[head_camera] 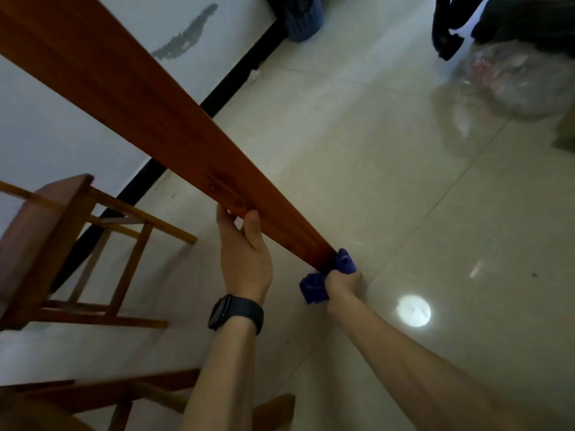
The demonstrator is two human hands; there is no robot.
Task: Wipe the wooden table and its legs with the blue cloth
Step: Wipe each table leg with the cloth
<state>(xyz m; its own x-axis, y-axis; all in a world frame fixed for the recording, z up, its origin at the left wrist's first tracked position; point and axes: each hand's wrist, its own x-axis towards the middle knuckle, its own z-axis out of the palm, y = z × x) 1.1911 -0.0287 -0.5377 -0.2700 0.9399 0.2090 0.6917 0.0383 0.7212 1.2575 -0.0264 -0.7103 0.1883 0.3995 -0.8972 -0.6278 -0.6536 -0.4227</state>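
Head view is looking down the wooden table leg to the glossy tiled floor. The person's left hand is gripping the leg partway down, with the thumb on the near face and the fingers curling round behind. The right hand is clutching the blue cloth in a closed fist and wrapping it round the very foot of the leg, at the floor.

The bunched cloth is probably risking a snag under the foot, or skipping the hidden far face. A hard pull could be sliding the leg on the shiny tile.

A wooden chair is crowding the left side, while open floor is lying to the right, with the plastic bag and blue basket sitting well apart
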